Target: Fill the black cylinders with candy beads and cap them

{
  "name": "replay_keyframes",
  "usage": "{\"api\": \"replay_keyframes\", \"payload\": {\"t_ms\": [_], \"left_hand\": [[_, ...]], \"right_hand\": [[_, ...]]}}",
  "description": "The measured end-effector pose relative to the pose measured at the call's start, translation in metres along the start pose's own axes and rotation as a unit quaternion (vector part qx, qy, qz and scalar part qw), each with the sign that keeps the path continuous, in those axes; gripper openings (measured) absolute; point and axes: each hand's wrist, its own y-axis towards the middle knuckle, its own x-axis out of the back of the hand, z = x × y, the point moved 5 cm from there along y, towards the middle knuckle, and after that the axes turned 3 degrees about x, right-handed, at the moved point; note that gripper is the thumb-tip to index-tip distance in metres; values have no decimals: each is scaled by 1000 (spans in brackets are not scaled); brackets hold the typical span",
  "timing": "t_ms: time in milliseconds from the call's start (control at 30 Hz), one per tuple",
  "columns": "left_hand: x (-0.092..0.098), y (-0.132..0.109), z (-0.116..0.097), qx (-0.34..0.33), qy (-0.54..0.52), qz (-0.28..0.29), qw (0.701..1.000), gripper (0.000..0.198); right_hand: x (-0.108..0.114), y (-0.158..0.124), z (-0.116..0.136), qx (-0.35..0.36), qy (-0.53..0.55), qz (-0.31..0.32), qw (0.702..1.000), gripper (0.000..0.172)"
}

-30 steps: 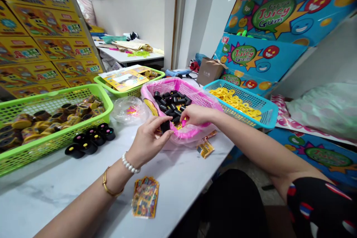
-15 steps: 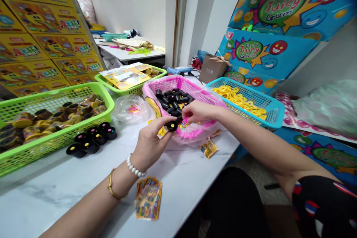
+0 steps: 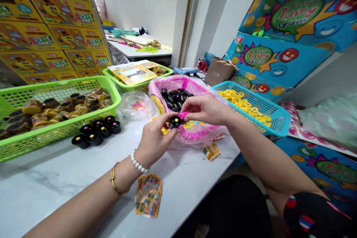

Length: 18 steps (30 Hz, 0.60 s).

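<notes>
Between its thumb and fingers, my left hand (image 3: 156, 139) grips a small black cup (image 3: 175, 122) with a yellow dot inside. My right hand (image 3: 208, 109) pinches a small pink scoop (image 3: 183, 115) right beside the cup's rim; fingers partly cover the scoop. Both hands are over the near edge of a plastic-lined pink basket (image 3: 160, 86). Inside the basket lie many black cups (image 3: 178, 96) and a patch of tiny colourful candies (image 3: 192, 124). Several black cups (image 3: 95, 139) with pink or yellow dots stand grouped on the white table, left of my left hand.
A green basket (image 3: 55, 122) holds wrapped cups at left; another green basket (image 3: 136, 87) stands behind. Yellow rings (image 3: 242, 102) fill a blue basket (image 3: 283, 119) at right. Nearby are a clear bag (image 3: 136, 106), sachets (image 3: 212, 151), stacked cards (image 3: 149, 195) and yellow boxes (image 3: 67, 18).
My right hand has lifted the pink scoop from the candies and brought it to the black cup. My left hand still holds the cup. The whole view has shifted slightly.
</notes>
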Motion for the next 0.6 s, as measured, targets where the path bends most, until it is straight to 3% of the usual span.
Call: {"api": "replay_keyframes", "payload": {"t_ms": [167,300,433,533,600], "left_hand": [[0,1,5,23,-11,-5,1000,35],[-1,0,5,8,-17,-6,1000,35],[-2,-1,7,19,-32,-1,999,35],[-3,-1,8,36,-45,6,998,34],[-3,-1,9,44,-64,7,997,34]], "right_hand": [[2,0,5,4,36,2,999,18],[0,1,21,56,-93,-2,994,11],[-7,1,43,124,-223,3,967,7],[-7,-1,46,143,-238,-17,961,6],[-5,-1,40,120,-189,-44,974,4]]}}
